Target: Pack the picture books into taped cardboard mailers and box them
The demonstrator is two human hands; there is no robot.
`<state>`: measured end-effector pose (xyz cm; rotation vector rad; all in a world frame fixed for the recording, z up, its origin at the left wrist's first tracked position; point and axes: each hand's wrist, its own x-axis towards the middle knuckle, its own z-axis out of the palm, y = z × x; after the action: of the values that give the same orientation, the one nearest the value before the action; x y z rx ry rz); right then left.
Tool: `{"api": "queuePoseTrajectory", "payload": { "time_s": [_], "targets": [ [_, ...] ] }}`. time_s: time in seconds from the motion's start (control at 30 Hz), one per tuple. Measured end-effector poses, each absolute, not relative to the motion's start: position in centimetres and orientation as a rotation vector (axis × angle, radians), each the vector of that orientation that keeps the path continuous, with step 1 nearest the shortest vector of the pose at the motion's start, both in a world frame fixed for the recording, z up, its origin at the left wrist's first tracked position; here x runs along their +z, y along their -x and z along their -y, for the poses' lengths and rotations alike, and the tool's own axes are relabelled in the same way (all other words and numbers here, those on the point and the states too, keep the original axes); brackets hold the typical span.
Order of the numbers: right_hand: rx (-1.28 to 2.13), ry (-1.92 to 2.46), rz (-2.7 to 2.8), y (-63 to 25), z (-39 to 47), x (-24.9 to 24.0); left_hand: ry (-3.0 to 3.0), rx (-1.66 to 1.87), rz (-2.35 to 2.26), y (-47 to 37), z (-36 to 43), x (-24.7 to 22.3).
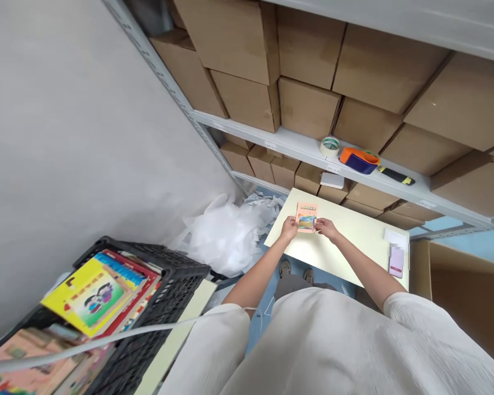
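A small pink book with a colourful picture on its cover is held up over the pale table. My left hand grips its lower left edge, fingers closed on it. At the lower right edge, my right hand pinches the same book between thumb and fingers. The cover faces me and shows a blue and yellow picture with a title line above it.
Black crates of books, topped by a yellow book, stand at left. White sheets lie heaped by the wall. A phone lies on the table's right end. The shelf holds cardboard boxes, a tape dispenser and a cutter.
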<state>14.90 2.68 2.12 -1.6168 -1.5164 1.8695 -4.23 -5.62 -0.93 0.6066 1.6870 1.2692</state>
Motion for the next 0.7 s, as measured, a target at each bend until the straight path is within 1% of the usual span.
{"api": "queuePoseTrajectory", "payload": {
  "time_s": [0.2,0.47,0.7],
  "targets": [
    [1.727,1.698,1.417,-15.0,-1.3,1.4,-0.691,1.063,-1.586,5.2,4.7,-1.9],
    [1.586,1.723,1.297,-14.6,0.1,1.2,-0.899,0.916,-1.532,6.9,3.1,-2.5],
    [1.488,1.740,1.175,-12.7,0.9,0.4,-1.155,0.858,-1.690,7.5,2.7,-2.3]
  ]
}}
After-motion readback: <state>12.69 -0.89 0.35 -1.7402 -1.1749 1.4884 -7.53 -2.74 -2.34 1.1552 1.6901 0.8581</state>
